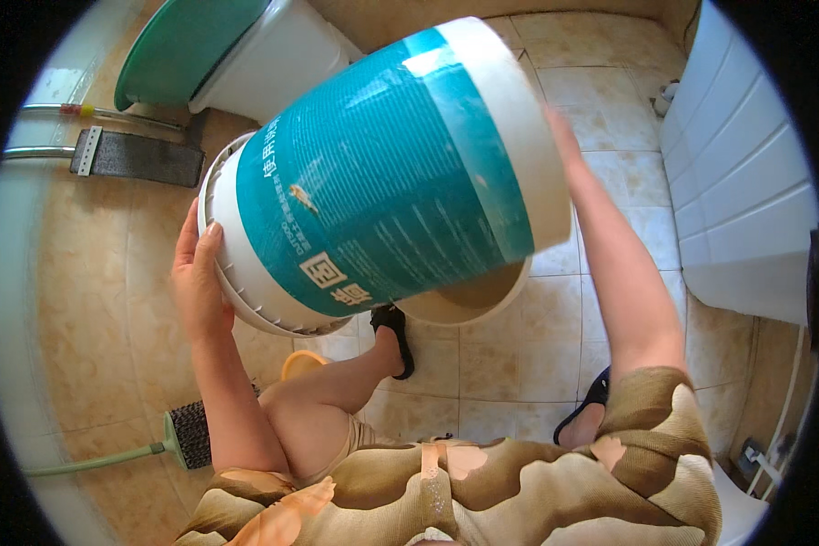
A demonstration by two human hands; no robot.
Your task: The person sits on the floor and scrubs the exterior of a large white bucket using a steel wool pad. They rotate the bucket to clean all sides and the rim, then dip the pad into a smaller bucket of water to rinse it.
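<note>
A large white plastic bucket (389,170) with a teal printed label is held tilted on its side in front of me. My left hand (201,273) grips its ribbed rim at the left, the thumb over the edge. My right arm reaches up to the bucket's other end, where my right hand (561,140) is mostly hidden behind it; its fingers cannot be seen. Below and partly behind the bucket, the pale rim of another round container (495,307) shows above the tiled floor.
A green basin (170,54) and a white tub (273,68) stand upper left. Near them lies a dark flat mop head (140,158). A green-handled brush (188,437) lies lower left, by an orange rim (304,364). A white ribbed panel (744,177) stands right.
</note>
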